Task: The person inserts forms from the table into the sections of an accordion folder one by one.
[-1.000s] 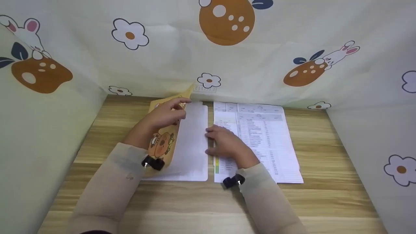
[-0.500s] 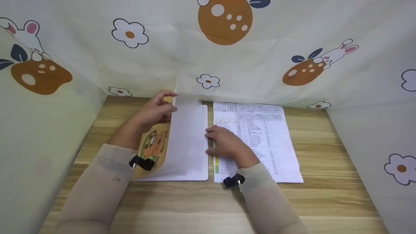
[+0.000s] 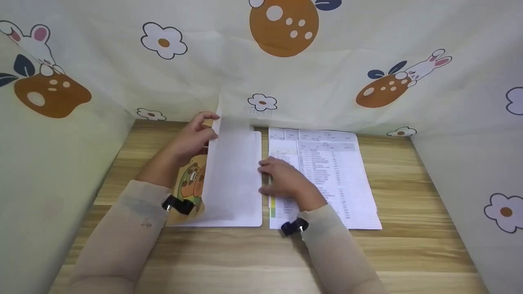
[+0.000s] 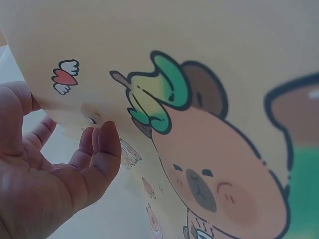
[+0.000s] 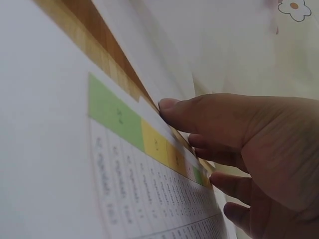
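A notebook (image 3: 235, 175) lies at left centre with its orange cartoon cover (image 3: 192, 179) lifted and tilted leftward; the left wrist view shows an animal drawing on that cover (image 4: 224, 174). My left hand (image 3: 190, 136) holds the raised cover near its upper free edge, together with a white page (image 3: 209, 163) standing up beside it. White paper shows beneath. My right hand (image 3: 288, 179) rests with loosely bent fingers along the notebook's right edge, reaching over the left margin of printed sheets (image 3: 327, 175). In the right wrist view its fingertips are right at the gap between the two.
Both piles lie on a wood-grain table (image 3: 261, 257). A patterned cloth wall (image 3: 212, 65) closes off the back and sides, close behind the papers. Coloured tabs (image 3: 273, 208) mark the left margin of the printed sheets.
My left hand has moved left, swinging the cover further over. Since half a second ago, a white page edge has come up beside the cover. My right hand has stayed in place.
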The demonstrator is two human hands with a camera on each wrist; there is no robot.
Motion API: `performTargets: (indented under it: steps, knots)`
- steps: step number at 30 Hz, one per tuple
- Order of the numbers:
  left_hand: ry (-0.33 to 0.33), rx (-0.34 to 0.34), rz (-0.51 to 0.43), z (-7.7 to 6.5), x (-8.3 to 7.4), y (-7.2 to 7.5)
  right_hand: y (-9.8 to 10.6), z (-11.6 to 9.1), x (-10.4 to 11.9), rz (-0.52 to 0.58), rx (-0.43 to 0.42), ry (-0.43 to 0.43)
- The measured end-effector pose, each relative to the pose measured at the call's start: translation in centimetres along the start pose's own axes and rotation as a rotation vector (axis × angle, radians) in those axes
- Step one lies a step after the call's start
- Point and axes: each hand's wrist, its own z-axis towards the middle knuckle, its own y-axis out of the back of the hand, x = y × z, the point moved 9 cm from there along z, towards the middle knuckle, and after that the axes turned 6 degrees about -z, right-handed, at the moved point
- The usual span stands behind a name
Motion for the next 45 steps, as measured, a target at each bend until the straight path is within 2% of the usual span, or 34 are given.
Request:
performTargets:
  steps: [11, 20, 28, 37, 45]
  knots:
    - [-0.001, -0.017, -0.006, 0.0, 0.3, 0.3, 0.0, 0.1, -0.1, 0.008, 0.007, -0.019]
    - [0.042, -0.027, -0.021, 0.0, 0.8, 0.5, 0.0, 0.3, 0.1, -0.021, -0.005, 0.045]
    - [0.039, -0.021, -0.021, 0.0, 0.9, 0.4, -0.1, 0.2, -0.2, -0.003, 0.003, 0.015]
    - [0.037, -0.016, -0.086, 0.4, 1.2, 0.6, -0.1, 0.2, -0.2, -0.003, 0.009, 0.001]
    - [0.013, -0.011, -0.134, 0.2, 0.8, 0.9, 0.3, -0.1, -0.6, 0.032, 0.002, 0.01]
